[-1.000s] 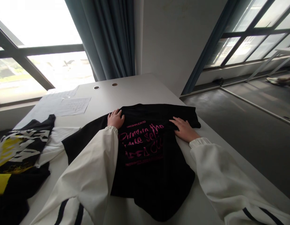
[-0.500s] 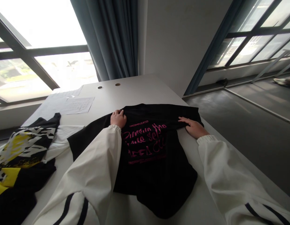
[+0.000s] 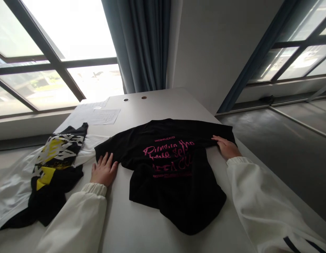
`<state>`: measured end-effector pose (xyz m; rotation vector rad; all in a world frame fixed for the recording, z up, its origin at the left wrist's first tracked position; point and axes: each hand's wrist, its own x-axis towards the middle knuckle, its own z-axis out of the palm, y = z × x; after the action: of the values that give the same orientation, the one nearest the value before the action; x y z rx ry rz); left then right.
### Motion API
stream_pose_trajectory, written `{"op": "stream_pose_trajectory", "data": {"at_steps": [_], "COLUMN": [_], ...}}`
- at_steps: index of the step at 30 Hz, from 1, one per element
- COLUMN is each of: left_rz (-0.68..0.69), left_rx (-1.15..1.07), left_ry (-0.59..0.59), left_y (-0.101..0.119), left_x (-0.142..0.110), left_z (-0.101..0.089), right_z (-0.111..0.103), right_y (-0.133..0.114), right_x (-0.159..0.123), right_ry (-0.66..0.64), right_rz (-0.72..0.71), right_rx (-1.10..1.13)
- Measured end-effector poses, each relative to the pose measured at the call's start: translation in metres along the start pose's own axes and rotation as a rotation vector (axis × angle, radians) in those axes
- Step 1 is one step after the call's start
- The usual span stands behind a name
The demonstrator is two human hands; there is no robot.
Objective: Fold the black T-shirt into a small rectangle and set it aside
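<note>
Hands (image 3: 103,170) (image 3: 226,147) lie palm-down at both sleeves (image 3: 110,149).

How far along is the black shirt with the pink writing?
The black shirt's sleeves look mostly done, spread out to both sides. The left hand is at one sleeve end and the right hand at the other. The lower part seems left to do: it looks bunched and uneven.
</note>
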<state>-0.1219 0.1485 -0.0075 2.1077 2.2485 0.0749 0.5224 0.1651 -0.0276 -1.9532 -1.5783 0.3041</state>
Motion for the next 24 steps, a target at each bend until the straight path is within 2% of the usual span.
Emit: {"op": "stream_pose_trajectory", "data": {"at_steps": [3, 6, 13, 17, 21, 24], "left_rz": [-0.059, -0.093, -0.169, -0.135, -0.127, 0.033], "left_rx": [0.018, 0.005, -0.081, -0.116, -0.118, -0.155], "left_ry": [-0.012, 0.008, 0.151, 0.195, 0.308, 0.399], "left_y": [-0.023, -0.022, -0.021, -0.023, -0.019, -0.01], "left_x": [-0.011, -0.01, 0.0, 0.003, 0.0, -0.011], "left_z": [0.002, 0.003, 0.007, 0.008, 0.004, -0.005], "right_z": [0.005, 0.013, 0.028, 0.028, 0.028, 0.031], "right_y": [-0.002, -0.004, -0.004, -0.011, -0.029, -0.048], "right_x": [0.0, -0.004, -0.017, -0.023, -0.033, -0.045], "right_ry": [0.018, 0.051, 0.2, 0.273, 0.306, 0.247], "right_rz": [0.022, -0.014, -0.19, -0.264, -0.348, -0.418], "right_rx": [-0.075, -0.152, -0.216, -0.207, -0.149, -0.085]}}
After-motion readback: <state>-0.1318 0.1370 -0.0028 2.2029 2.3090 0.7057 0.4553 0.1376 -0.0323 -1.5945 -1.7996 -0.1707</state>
